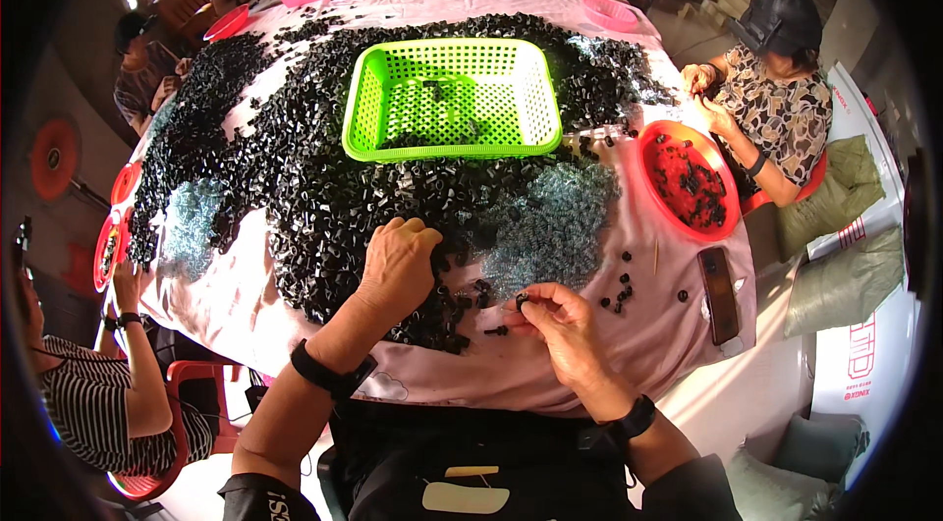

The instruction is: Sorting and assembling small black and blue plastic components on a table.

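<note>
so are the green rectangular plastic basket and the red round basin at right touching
Apart: the head view shows pink cloth and black pieces between basket and basin.

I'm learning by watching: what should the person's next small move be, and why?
Perhaps bring the left hand toward the right hand: the right one pinches a small black piece, while the left is apart, over the black heap, its grip hidden.

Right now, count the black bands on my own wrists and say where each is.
2: the left wristband sits just behind the left hand, and the right wristband just behind the right hand. The far side of each is hidden.
</note>
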`<state>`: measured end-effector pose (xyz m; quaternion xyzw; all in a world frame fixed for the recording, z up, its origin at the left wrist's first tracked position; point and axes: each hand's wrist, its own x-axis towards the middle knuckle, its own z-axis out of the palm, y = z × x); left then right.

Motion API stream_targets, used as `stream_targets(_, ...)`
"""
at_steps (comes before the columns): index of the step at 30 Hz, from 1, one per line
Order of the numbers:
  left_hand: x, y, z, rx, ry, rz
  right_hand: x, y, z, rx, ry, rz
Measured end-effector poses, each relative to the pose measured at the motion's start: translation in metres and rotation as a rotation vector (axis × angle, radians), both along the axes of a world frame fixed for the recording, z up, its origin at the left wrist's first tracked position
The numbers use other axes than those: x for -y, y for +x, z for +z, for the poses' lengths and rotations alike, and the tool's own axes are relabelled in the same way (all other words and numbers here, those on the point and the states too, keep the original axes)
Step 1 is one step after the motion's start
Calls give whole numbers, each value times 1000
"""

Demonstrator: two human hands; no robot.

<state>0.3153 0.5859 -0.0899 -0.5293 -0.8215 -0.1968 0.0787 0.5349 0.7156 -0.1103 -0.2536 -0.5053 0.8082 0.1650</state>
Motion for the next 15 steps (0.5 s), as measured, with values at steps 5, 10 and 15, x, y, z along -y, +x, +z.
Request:
stream_targets(5, -5, 11, 1, 149, 35, -50, -4, 4, 0, 19, -62, -31)
stream_targets(10, -1, 9, 3, 262, 36, -66, -8, 4, 0, 14, -50, -26)
stream_targets(15, 0, 9, 5, 292, 86, -84, -6, 5, 6, 45, -71, -34)
